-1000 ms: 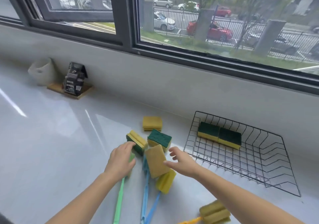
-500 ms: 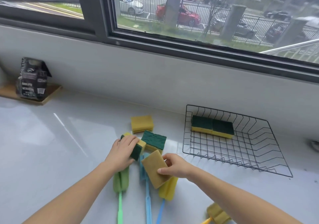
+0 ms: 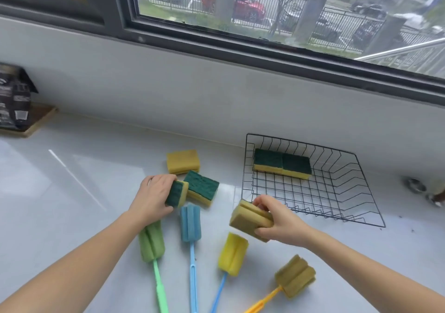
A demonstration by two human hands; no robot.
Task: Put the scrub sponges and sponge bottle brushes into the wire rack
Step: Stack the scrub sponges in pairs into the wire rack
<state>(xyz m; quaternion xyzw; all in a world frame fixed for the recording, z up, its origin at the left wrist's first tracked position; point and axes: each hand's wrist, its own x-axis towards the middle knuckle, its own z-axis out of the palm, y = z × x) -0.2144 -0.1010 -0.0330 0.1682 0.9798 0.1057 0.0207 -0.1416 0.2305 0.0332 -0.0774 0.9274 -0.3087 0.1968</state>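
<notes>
My right hand grips a yellow scrub sponge, lifted just in front of the black wire rack. Two green-topped sponges lie side by side at the rack's back left. My left hand is closed on a green-and-yellow sponge resting on the counter. Beside it lies another green-topped sponge, and a yellow sponge behind. Several bottle brushes lie near me: green, blue, yellow with a blue handle, and olive-yellow with an orange handle.
The white counter runs along a grey wall under a window. A black packet stands on a wooden board at far left. Small metal fittings sit right of the rack.
My right hand has lifted the yellow sponge off the brushes and carried it right, toward the rack. My left hand has closed on the green-and-yellow sponge. The view has shifted right.
</notes>
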